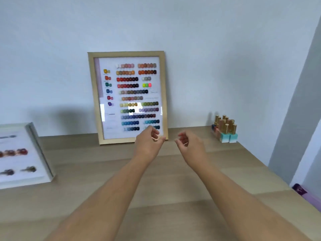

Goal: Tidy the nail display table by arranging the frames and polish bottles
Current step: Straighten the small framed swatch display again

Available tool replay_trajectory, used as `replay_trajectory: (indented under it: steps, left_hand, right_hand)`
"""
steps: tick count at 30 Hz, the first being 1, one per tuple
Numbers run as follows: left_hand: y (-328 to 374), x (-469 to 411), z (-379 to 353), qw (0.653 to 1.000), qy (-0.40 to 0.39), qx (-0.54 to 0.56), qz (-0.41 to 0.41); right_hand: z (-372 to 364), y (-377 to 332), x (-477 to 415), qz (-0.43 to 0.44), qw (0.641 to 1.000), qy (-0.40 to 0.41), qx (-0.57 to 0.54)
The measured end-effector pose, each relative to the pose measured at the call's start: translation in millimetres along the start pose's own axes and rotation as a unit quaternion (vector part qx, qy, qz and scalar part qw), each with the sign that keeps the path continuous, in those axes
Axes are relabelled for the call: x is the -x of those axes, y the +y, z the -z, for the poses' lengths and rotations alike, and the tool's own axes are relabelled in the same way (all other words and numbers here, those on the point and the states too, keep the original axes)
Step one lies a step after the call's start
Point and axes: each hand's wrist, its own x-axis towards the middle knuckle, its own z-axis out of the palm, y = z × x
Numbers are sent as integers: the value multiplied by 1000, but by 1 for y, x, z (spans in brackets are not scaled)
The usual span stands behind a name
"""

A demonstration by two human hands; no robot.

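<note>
At the far left a white frame (26, 153) lies on the wooden table (107, 171), and the picture's edge cuts part of it off. The nail samples inside it look blurry, so their shapes are hard to tell. In the middle a wooden frame (127, 97) stands up at the back of the table and leans on the wall (208, 49). It is full of rows of little colored dots. The left hand (149, 141) is in front of its bottom right corner and hides that corner. Its fingers are curled with the thumb near the fingertips, but I cannot tell if it touches the frame. The right hand (189, 143) is just beside it, above the table, fingers loosely curled and holding nothing. At the back right a bunch of polish bottles (225, 128) with gold caps stands close together. A purple thing (307, 195) peeks in at the right edge, mostly cut off.
</note>
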Motion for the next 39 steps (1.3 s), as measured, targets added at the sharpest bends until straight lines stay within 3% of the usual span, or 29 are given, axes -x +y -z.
replay_trajectory:
  steps: [9,19,29,39]
  left_hand:
    - [-89,78,182,987,133,-32,87]
    - [-204,117,325,939,225,-57,255]
    - [-293,71,388,943,230,0,239]
    - [-305,44,381,934,301,-29,190]
  right_hand:
    - [-118,-129,82,66,979,-163,-99]
    - [-219,-177,108,38,946,-288,-144]
    - [-302,-195,83,4,936,-305,-177]
    - [-317,-190,69,14,943,-260,-205]
